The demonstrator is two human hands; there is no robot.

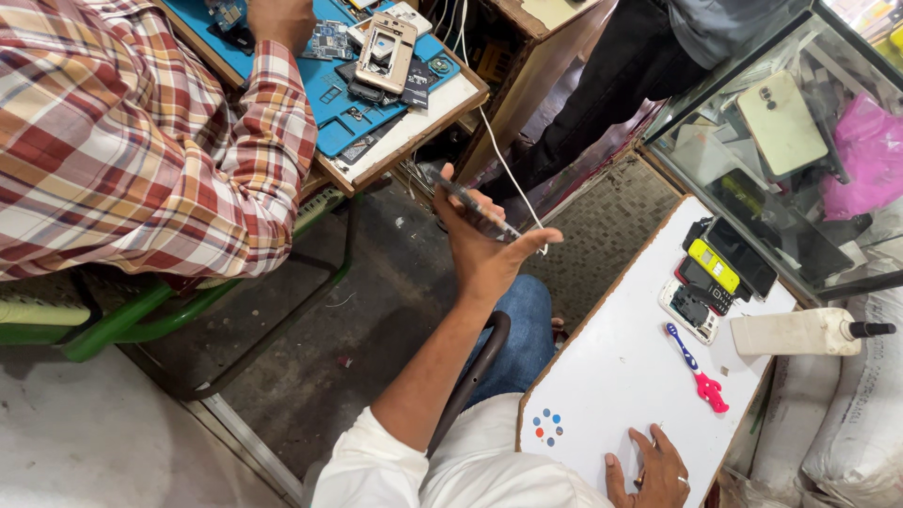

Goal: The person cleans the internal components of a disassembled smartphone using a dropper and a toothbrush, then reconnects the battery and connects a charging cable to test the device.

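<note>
White squeeze bottle [798, 332] lies sideways at the white table's [602, 376] right edge. Left hand [484, 246] is raised, fingers pinching a dark phone [475, 202] edge-on over the floor. Right hand [656, 470] rests flat on the table, fingers spread.

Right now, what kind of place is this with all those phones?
Probably a small phone repair shop. An opened phone frame and loose parts lie on a blue work mat, old handsets sit on the white table, and the left hand holds a phone.
</note>
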